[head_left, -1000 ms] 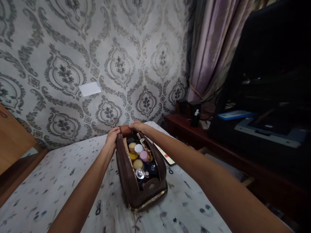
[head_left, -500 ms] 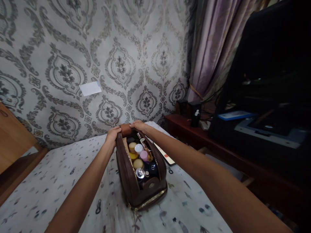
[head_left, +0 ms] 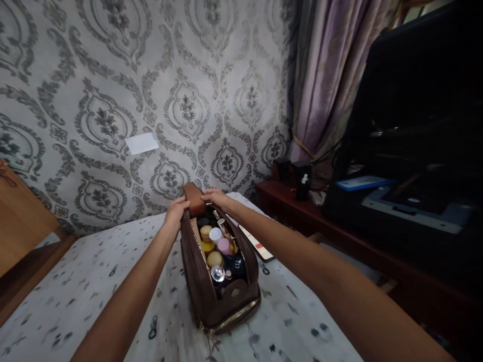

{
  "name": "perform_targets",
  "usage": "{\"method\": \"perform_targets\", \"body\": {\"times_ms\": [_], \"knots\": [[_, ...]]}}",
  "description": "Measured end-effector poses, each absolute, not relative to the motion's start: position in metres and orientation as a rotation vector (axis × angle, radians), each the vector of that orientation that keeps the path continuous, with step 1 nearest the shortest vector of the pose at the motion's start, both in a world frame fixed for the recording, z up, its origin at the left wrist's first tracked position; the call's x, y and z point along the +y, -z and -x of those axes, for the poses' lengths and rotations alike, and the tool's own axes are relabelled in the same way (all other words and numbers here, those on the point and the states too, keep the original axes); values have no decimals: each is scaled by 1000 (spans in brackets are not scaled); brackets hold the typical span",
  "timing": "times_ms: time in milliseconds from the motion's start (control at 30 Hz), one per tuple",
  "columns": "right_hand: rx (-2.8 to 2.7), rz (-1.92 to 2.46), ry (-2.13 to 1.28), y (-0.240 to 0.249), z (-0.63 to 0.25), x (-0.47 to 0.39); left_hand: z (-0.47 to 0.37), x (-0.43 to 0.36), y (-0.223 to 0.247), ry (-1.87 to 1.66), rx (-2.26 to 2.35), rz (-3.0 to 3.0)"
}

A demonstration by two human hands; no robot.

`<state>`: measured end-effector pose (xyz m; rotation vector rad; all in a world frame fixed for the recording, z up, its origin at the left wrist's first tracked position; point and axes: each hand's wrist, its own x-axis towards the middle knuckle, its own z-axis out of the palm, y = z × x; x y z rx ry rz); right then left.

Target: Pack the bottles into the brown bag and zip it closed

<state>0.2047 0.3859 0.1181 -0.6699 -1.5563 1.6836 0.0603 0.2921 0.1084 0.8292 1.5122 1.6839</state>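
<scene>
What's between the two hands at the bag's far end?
The tan flap, visible in the head view. The left hand is on its left, the right hand on its right, both at the bag.

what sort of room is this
Probably a bedroom in a home: a patterned sheet spread like bedding, ornate wallpaper and a tied-back purple curtain all suggest it.
</scene>
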Motion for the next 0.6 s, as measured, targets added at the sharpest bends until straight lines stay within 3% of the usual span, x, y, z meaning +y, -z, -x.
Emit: {"method": "perform_targets", "body": {"times_ms": [600], "knots": [[-1512, 631, -1652, -131, -213, 373, -74, 278, -123, -1754, 1485, -1000]]}}
